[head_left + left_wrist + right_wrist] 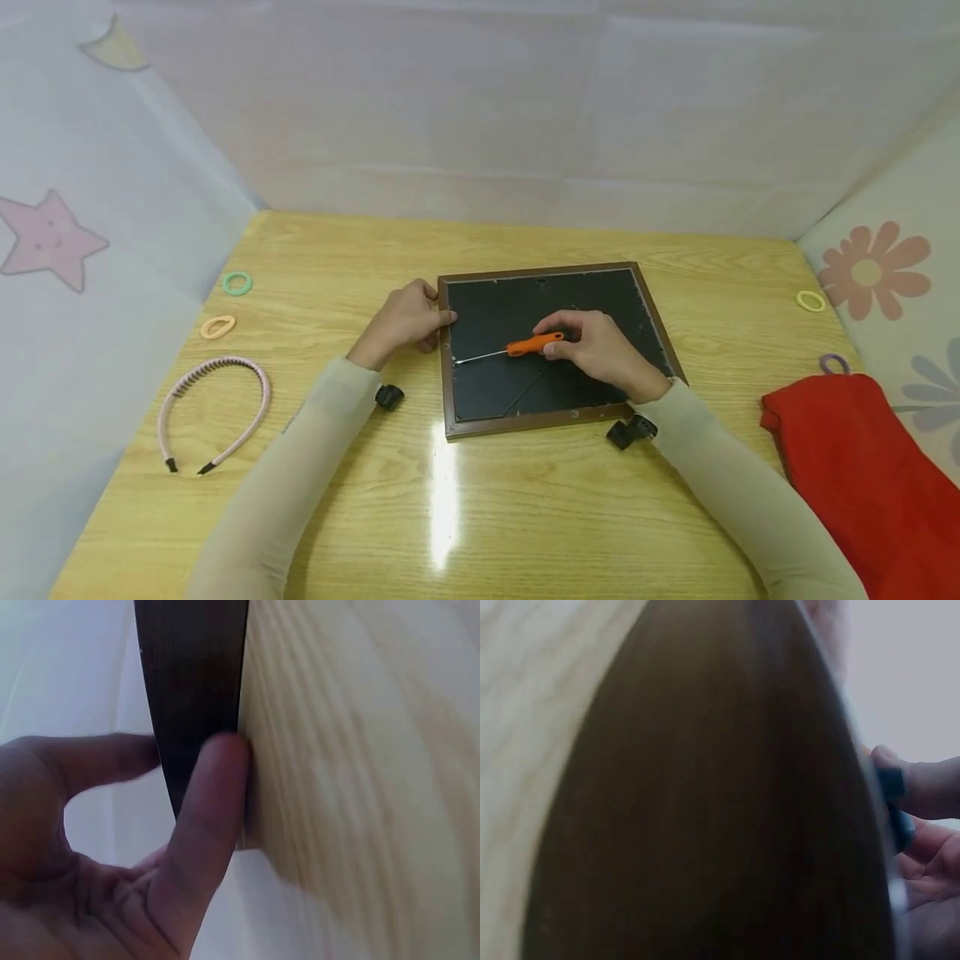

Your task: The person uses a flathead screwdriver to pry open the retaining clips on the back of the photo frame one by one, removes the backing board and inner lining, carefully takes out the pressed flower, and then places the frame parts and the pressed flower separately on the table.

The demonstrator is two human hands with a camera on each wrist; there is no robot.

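A picture frame (566,421) with a brown border lies face down on the table, its black backing board (487,312) showing. My left hand (408,321) holds the frame's left side, thumb over the border. In the left wrist view, the dark frame edge (191,667) runs between the thumb and a finger. My right hand (596,346) grips a screwdriver (525,345) by its orange handle above the backing. The metal shaft points left, with its tip right at the inner edge of the left border. In the right wrist view, the frame's side (705,795) hides most of that hand.
A pink headband (264,392) lies at the left, with a green hair tie (237,284) and an orange hair tie (218,327) beyond it. On the right are a yellow hair tie (811,301), a purple hair tie (834,363) and red cloth (847,467).
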